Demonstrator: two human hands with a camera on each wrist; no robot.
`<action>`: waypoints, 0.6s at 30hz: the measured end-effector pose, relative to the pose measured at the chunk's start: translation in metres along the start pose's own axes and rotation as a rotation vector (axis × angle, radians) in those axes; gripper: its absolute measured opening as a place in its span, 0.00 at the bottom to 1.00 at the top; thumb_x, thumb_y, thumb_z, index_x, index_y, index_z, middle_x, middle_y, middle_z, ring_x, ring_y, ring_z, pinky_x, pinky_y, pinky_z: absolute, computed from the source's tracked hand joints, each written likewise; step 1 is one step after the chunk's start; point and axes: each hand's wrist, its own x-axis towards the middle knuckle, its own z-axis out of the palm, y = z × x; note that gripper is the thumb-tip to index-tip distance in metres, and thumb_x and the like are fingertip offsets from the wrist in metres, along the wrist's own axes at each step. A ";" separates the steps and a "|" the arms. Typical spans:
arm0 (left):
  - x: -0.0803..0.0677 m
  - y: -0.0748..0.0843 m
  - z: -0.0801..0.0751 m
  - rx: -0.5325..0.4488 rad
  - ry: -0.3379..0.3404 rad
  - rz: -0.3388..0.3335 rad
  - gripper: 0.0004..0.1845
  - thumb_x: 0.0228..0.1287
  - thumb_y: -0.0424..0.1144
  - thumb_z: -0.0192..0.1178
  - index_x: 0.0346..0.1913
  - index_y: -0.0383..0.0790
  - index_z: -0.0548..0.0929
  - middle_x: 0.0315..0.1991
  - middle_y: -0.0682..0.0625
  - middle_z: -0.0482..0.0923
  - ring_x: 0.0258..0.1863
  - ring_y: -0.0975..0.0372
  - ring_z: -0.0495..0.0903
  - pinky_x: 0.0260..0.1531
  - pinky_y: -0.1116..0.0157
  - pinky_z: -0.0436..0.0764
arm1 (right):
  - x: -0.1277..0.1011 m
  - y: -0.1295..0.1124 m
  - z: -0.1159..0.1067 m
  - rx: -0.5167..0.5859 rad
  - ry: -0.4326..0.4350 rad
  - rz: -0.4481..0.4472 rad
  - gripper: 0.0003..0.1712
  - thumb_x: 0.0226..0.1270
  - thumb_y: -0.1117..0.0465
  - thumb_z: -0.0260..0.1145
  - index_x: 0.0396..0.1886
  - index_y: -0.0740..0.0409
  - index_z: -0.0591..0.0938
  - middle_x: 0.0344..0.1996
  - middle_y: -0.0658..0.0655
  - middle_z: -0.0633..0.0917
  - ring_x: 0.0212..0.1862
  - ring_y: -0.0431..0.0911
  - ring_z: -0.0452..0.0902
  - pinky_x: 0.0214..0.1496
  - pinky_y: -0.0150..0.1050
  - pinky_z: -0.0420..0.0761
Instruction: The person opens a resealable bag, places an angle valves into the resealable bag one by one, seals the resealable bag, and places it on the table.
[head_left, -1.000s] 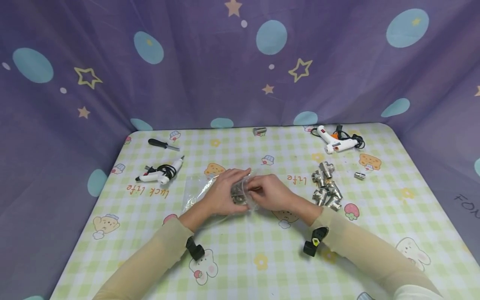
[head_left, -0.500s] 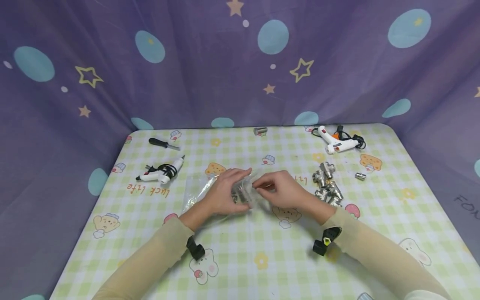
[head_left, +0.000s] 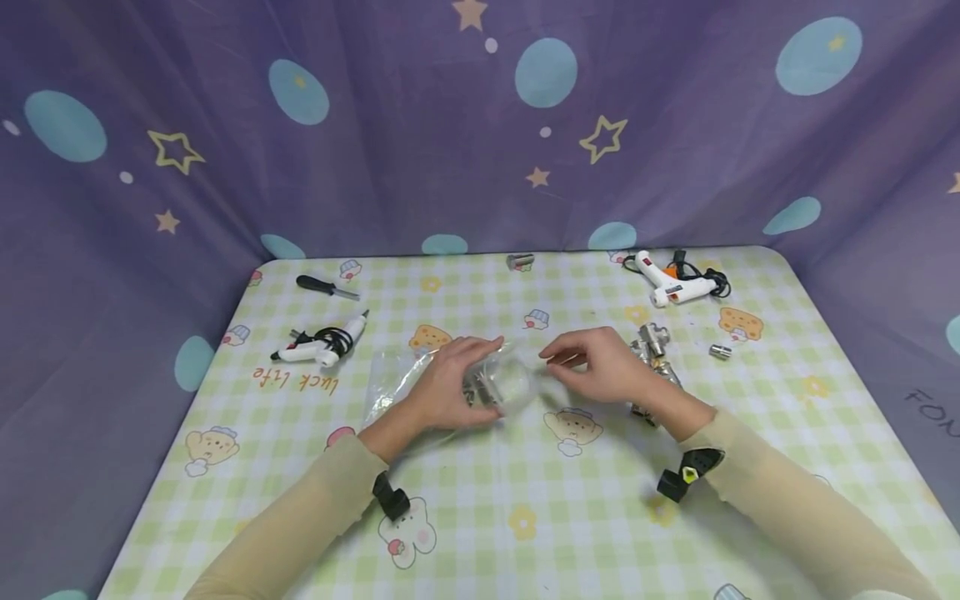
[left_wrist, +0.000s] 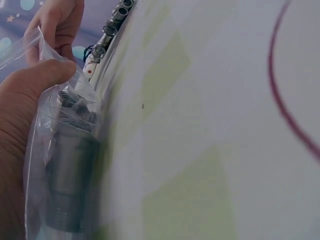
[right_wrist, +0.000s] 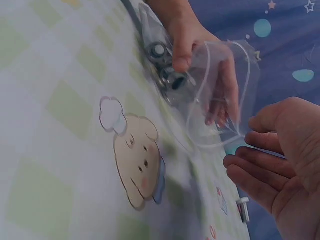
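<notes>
Gripping the clear plastic bag [head_left: 393, 383], your left hand [head_left: 447, 387] has its thumb on the near side and its fingers round the far side. The bag is at the middle of the checked surface [head_left: 480, 542], its flat end to the left and its mouth gaping to the right. Through the plastic you can see dark metal parts [left_wrist: 72, 175], blurred in the left wrist view.

Your right hand [head_left: 596, 362] is just to the right of the bag's mouth, fingers loosely bent and apart, with nothing seen between them. You cannot tell whether a fingertip brushes the plastic.

Right of that hand, and partly hidden by it and your forearm, lies a pile of metal fittings [head_left: 655, 337]. A small metal connector [head_left: 721, 352] sits farther right, apart from the pile. At far right you have a white glue gun [head_left: 678, 290] with a black cord; at the far edge, near the middle, a metal cylinder [head_left: 520, 262]. On the left lie a white tool [head_left: 307, 353] wrapped in black cord and, farther away, a black-handled tool [head_left: 315, 285].
</notes>
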 end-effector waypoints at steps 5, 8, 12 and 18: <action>0.000 -0.001 0.000 0.003 -0.002 0.003 0.56 0.43 0.57 0.82 0.78 0.42 0.74 0.66 0.46 0.81 0.67 0.49 0.78 0.73 0.40 0.74 | -0.006 0.004 -0.014 -0.041 0.024 0.029 0.12 0.70 0.63 0.73 0.51 0.59 0.91 0.47 0.58 0.94 0.45 0.46 0.92 0.47 0.42 0.92; -0.001 0.000 0.000 0.007 -0.001 0.004 0.56 0.42 0.57 0.82 0.78 0.43 0.73 0.66 0.46 0.81 0.67 0.49 0.78 0.73 0.40 0.74 | -0.010 0.006 -0.025 -0.062 0.031 0.038 0.12 0.69 0.63 0.74 0.51 0.57 0.91 0.46 0.58 0.94 0.43 0.46 0.92 0.46 0.44 0.92; 0.000 0.000 0.000 0.013 -0.001 0.003 0.56 0.43 0.57 0.82 0.78 0.43 0.73 0.66 0.47 0.81 0.68 0.49 0.78 0.73 0.41 0.74 | -0.019 0.012 -0.039 -0.103 0.042 0.039 0.12 0.69 0.63 0.75 0.51 0.55 0.92 0.43 0.55 0.94 0.40 0.44 0.91 0.44 0.48 0.92; -0.002 0.000 -0.001 0.010 0.000 -0.006 0.56 0.42 0.56 0.83 0.78 0.43 0.74 0.66 0.47 0.81 0.68 0.49 0.78 0.73 0.40 0.74 | -0.034 0.020 -0.054 -0.174 0.032 0.056 0.13 0.67 0.63 0.76 0.51 0.56 0.91 0.43 0.54 0.93 0.40 0.43 0.91 0.43 0.44 0.92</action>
